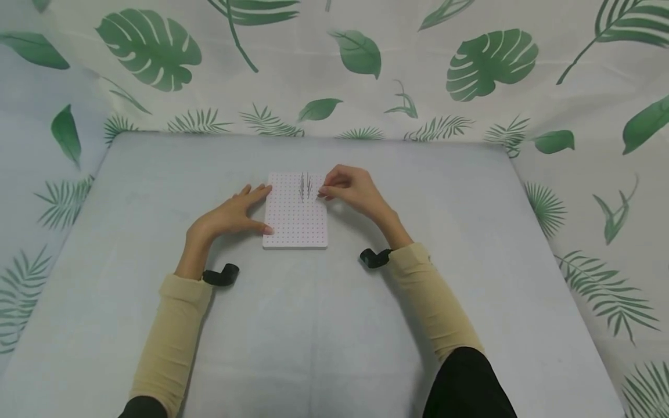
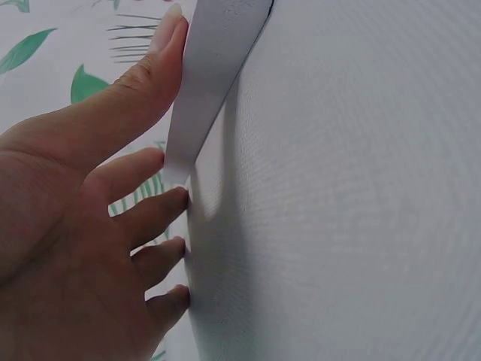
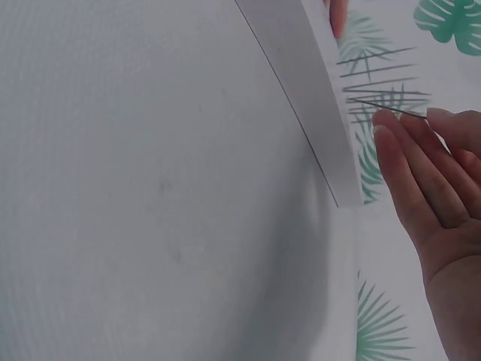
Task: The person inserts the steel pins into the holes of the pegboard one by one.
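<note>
A white board [image 1: 295, 223] dotted with a grid of small holes lies flat on the table. Several thin dark pins [image 1: 302, 187] stand upright in two rows toward its far right part. My left hand [image 1: 227, 213] rests at the board's left side, fingers spread, with the thumb [image 2: 143, 79] on its near left edge. At the right edge, my right hand [image 1: 356, 188] pinches another thin dark pin [image 3: 398, 110] between thumb and fingertips. This pin slants toward the board in the right wrist view; whether its tip sits in a hole I cannot tell.
A pale cloth covers the table [image 1: 261, 337]. Behind and beside it hangs a white curtain [image 1: 407, 35] with green leaf prints. Dark wrist-worn cameras [image 1: 222, 275] jut inward from both sleeves, just above the table.
</note>
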`<action>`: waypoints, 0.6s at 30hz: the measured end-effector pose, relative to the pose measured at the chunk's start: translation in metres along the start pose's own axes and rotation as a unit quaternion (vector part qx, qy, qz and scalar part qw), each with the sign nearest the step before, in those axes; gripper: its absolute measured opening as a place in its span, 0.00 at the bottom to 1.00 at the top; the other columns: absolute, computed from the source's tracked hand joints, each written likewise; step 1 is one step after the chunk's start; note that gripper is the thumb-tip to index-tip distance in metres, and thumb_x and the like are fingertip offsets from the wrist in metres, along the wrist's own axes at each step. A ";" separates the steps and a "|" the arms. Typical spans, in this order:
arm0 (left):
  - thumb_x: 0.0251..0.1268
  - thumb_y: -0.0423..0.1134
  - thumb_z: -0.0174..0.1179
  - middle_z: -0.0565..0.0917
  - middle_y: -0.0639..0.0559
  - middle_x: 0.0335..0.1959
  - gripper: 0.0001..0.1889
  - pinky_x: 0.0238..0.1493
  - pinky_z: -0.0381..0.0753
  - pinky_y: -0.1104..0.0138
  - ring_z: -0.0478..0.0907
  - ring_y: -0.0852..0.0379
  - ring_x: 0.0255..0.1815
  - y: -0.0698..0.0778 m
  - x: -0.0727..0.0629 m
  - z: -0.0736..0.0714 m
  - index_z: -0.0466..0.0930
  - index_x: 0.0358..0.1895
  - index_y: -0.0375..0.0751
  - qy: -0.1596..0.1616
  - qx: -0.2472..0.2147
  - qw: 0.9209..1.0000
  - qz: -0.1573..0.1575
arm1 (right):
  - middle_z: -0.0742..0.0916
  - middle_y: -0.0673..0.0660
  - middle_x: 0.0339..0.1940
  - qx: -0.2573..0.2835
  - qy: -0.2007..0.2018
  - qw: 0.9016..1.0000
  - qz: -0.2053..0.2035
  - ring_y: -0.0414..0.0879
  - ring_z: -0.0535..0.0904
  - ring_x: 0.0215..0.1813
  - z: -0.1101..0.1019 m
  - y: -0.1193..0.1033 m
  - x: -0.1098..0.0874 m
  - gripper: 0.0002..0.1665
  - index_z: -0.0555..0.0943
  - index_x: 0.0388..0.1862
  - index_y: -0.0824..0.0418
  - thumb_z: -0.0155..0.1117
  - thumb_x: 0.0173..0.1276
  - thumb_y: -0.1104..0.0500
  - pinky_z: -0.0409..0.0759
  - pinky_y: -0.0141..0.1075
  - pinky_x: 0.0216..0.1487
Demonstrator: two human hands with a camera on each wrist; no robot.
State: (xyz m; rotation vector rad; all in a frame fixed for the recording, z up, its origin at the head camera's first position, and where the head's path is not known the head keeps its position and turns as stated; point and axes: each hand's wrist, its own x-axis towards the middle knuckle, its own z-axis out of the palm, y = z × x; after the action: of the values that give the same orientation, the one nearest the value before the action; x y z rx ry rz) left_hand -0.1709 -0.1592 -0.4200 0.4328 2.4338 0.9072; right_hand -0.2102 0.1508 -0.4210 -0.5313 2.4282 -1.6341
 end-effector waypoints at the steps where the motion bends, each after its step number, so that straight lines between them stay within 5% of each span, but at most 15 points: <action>1: 0.62 0.50 0.73 0.44 0.44 0.86 0.55 0.80 0.33 0.34 0.29 0.35 0.86 0.000 0.000 0.000 0.46 0.85 0.46 0.001 0.001 1.000 0.000 | 0.92 0.62 0.37 0.000 -0.001 1.000 0.000 0.49 0.91 0.39 0.002 -0.001 0.001 0.06 0.84 0.38 0.66 0.73 0.66 0.66 0.89 0.41 0.45; 18: 0.61 0.51 0.73 0.43 0.44 0.86 0.55 0.82 0.33 0.36 0.29 0.37 0.86 0.001 0.003 -0.001 0.46 0.85 0.46 -0.003 0.004 1.000 -0.003 | 0.92 0.60 0.38 -0.054 -0.006 0.999 -0.001 0.49 0.90 0.40 0.012 -0.007 0.004 0.08 0.85 0.39 0.64 0.75 0.66 0.62 0.86 0.33 0.44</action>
State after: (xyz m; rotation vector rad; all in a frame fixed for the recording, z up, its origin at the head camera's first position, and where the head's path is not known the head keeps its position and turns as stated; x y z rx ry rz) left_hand -0.1734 -0.1581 -0.4200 0.4293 2.4328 0.8933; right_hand -0.2082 0.1364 -0.4191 -0.5592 2.5175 -1.5032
